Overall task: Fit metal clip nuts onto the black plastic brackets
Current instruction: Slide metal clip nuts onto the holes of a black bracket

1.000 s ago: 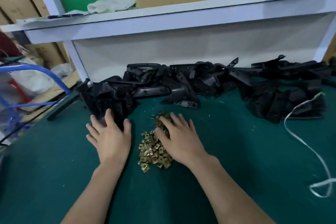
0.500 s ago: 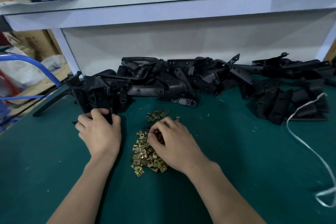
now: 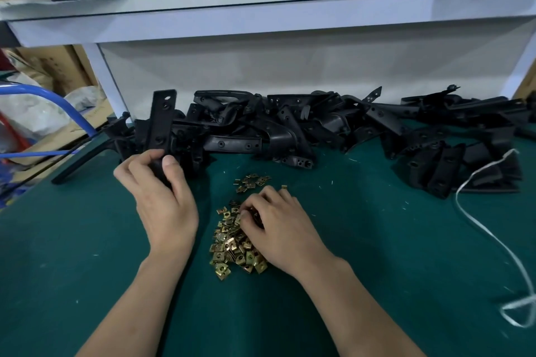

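Bracket (image 3: 161,122) now stands up from the black pile (image 3: 319,124), lifted by the left hand (image 3: 162,200), fingers clamped round its bottom. Right hand (image 3: 278,229) fingers pinch into the gold clips (image 3: 232,243) on the bench (image 3: 87,269). Fitting can start soon.

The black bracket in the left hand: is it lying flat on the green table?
No, the left hand grips the black bracket by its lower end and holds it upright, above the pile of brackets.
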### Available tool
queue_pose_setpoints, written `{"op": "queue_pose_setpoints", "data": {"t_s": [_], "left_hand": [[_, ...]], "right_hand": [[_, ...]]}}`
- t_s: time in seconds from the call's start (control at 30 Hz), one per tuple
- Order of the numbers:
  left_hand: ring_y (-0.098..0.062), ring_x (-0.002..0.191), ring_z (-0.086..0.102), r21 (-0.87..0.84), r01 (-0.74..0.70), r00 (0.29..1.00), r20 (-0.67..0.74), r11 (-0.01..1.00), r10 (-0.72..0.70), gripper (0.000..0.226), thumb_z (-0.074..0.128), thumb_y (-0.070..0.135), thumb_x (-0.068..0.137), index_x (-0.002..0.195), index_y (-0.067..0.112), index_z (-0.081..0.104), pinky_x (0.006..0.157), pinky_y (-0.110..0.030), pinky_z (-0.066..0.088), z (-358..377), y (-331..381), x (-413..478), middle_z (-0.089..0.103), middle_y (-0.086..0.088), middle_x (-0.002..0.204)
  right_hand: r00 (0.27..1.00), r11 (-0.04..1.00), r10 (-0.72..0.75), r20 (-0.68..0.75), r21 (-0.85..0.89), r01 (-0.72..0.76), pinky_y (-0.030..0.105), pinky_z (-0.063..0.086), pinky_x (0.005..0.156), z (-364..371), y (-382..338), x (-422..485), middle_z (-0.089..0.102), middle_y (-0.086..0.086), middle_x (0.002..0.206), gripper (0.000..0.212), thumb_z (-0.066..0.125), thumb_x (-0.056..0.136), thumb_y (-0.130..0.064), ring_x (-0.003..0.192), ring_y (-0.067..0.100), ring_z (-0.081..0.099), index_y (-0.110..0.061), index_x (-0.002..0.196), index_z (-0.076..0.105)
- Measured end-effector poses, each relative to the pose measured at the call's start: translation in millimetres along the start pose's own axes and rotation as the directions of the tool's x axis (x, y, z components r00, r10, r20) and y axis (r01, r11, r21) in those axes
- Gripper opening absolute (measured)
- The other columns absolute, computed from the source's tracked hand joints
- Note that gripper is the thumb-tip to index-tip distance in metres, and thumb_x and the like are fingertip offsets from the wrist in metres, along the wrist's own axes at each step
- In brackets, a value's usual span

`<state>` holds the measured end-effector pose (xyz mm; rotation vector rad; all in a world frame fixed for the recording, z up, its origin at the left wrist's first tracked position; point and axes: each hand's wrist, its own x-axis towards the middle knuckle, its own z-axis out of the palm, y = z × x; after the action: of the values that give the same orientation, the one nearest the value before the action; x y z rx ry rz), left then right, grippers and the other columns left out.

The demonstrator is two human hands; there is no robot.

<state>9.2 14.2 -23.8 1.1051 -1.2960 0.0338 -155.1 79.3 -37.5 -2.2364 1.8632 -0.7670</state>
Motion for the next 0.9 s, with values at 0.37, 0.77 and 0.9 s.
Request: {"op": "queue_pose_setpoints", "data": {"t_s": [0.37,0.77,0.9], "left_hand": [[-0.003,0.069,0.059,-0.288,0.219,0.96,0.235,0.932,-0.153,0.017,0.037,0.042,0.106,0.101,0.034,0.051,0.058,-0.025,0.055,0,32,-10,0.063,0.019,0.084],[-0.009,0.045,0.053,-0.03,0.348,0.211,0.976,0.937,-0.048,0.037,0.044,0.038,0.105,0.086,0.02,0.071,0.042,-0.022,0.045,-6,121,-44,0.062,-0.003,0.063],[0.009,0.08,0.064,0.017,0.415,0.383,0.904,0.91,-0.192,0.045,0.034,0.052,0.104,0.113,0.026,0.069,0.075,-0.01,0.045,3,125,-54,0.072,0.013,0.1]], "right_hand": [[0.906,0.997,0.049,-0.421,0.07,-0.022,0.034,0.04,0.098,-15,-7,-13,0.052,-0.001,0.129,0.037,0.038,0.103,-0.032,0.116,0.016,0.046,-0.022,0.138,0.047],[0.908,0.932,0.009,-0.419,-0.326,-0.16,0.038,0.051,0.082,-68,26,-92,0.07,-0.001,0.095,0.04,0.031,0.102,-0.028,0.084,0.023,0.068,-0.018,0.113,0.067],[0.898,0.877,0.077,-0.433,-0.399,-0.268,0.031,0.036,0.041,-67,33,-97,0.055,-0.001,0.059,0.029,0.063,0.095,-0.023,0.048,0.022,0.056,-0.018,0.067,0.057]]}}
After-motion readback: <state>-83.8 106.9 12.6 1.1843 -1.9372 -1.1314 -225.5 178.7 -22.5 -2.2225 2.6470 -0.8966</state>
